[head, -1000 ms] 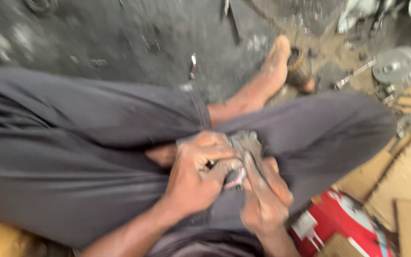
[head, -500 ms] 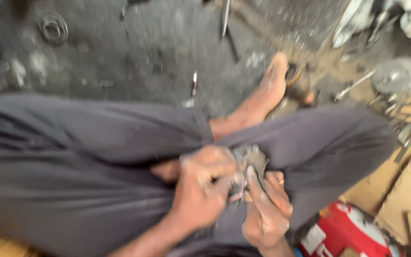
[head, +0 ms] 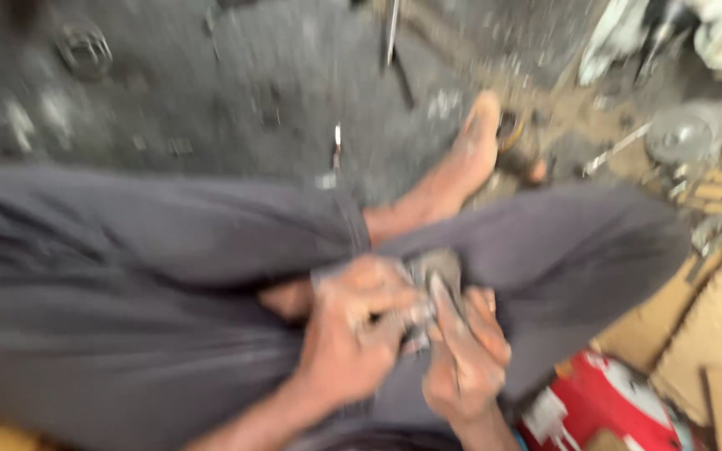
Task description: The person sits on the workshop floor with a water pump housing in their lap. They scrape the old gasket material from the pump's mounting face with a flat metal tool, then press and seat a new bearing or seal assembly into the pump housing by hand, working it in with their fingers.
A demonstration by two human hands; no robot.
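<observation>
Since the earlier frames the view is tilting up and left a little, so the hands are sitting lower and further right in the picture, and a ring on the floor is coming into sight at top left; the hands themselves are staying locked on the same part

The left hand [head: 353,338] is curling closed around a small grey metal part [head: 432,280], fingers wrapped over its near side. The right hand [head: 465,355] is pressing against it from the other side, one finger lying straight up along its face. Both grips are closed on the part, though blur is hiding exactly how the fingertips are seated. The part is resting in the lap, over the crossed grey trousers [head: 152,284], just below the bare foot [head: 461,167].

Judging by its look, the part is stiff, dense for its size and probably greasy, so it is likely slippery; holding it by its flat sides with the lap bearing the weight seems the safest hold.

Outward, the floor [head: 211,92] is dark and grimy, with the ring [head: 85,50] at top left and a thin rod [head: 392,33] at top centre. A red container [head: 603,409] with a white label patch is lying at bottom right. Tan cardboard [head: 712,334] is filling the right edge, one piece printed with dark block markings. A round metal housing [head: 683,134] is sitting at upper right
</observation>
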